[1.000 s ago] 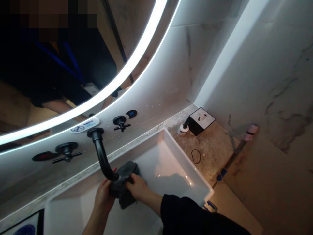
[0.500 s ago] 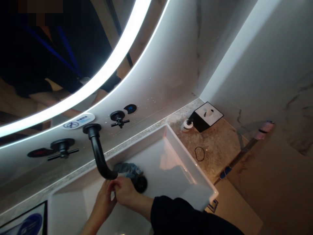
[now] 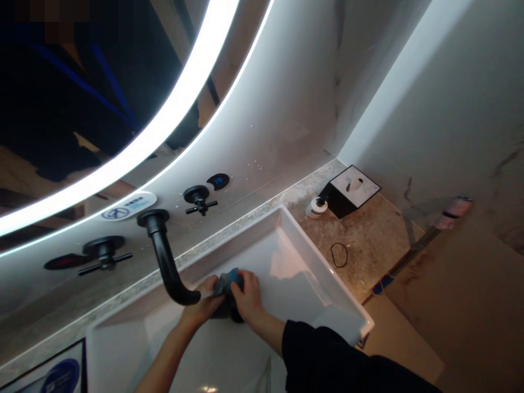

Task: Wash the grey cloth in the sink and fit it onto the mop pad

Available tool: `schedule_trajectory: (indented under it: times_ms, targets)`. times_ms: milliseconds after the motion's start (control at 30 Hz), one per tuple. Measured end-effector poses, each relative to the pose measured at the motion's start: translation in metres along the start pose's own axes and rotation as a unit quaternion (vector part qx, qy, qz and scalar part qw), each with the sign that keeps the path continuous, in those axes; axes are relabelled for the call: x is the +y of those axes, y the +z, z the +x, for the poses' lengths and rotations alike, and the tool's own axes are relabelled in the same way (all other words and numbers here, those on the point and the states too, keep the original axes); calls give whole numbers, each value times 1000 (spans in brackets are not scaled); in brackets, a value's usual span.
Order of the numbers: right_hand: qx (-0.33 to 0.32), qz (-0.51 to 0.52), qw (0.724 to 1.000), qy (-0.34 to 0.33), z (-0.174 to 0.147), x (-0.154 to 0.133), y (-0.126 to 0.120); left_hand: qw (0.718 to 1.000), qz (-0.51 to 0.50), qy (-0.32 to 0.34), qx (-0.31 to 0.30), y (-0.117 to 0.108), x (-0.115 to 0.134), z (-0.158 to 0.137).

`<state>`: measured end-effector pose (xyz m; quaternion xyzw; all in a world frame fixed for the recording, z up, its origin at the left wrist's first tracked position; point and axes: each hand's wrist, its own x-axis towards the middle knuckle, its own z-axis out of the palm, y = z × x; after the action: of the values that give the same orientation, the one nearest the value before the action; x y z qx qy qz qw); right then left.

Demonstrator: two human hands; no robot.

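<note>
Both my hands are down in the white sink [image 3: 305, 254], close to the mouth of the black spout [image 3: 167, 267]. Between them is a bunched blue-grey cloth [image 3: 226, 281]. My left hand [image 3: 203, 304] grips its left side, with the fingers partly hidden behind it. My right hand [image 3: 249, 297] has its fingers closed over the cloth's right side, thumb towards the left. Below the cloth lies a dark patch, partly covered by the hands; whether it is the drain or more cloth I cannot tell. A pale streak shows at the spout mouth.
Two black cross-shaped tap handles, a left one [image 3: 105, 256] and a right one [image 3: 200, 201], jut from the wall under the lit mirror. On the stone counter [image 3: 368, 245] stand a soap bottle [image 3: 317, 207] and a tissue box [image 3: 350, 191], with a black hair tie [image 3: 339, 255] nearby. A pole [image 3: 413, 254] leans at the right.
My hands were together under the spout while the cloth lay in the sink behind them. They have now moved down and apart and taken hold of the cloth.
</note>
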<state>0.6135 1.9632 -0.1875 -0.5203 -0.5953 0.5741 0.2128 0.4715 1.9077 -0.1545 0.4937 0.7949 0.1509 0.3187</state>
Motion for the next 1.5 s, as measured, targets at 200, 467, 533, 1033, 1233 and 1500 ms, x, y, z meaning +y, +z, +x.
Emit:
schedule_trajectory:
  times_ms: [200,467,533,1033,1233,1500]
  targets:
    - [-61,132,985,88,18,8,-4,948,-260,-161,87,5,16,-7]
    - [-192,181,953,150,36,-1,-21,926,-327,-159,102,11,7,-43]
    - [-222,176,944,169,31,-2,-23,929,-309,-150,135,18,4,-54]
    - [-244,251,934,75,13,-27,-36,987,-17,-26,155,16,6,-86]
    - [-214,160,962,63,20,-26,-32,940,-328,-87,26,12,12,-82]
    - [-221,70,972,33,15,-13,-1,925,-363,-105,44,4,20,-101]
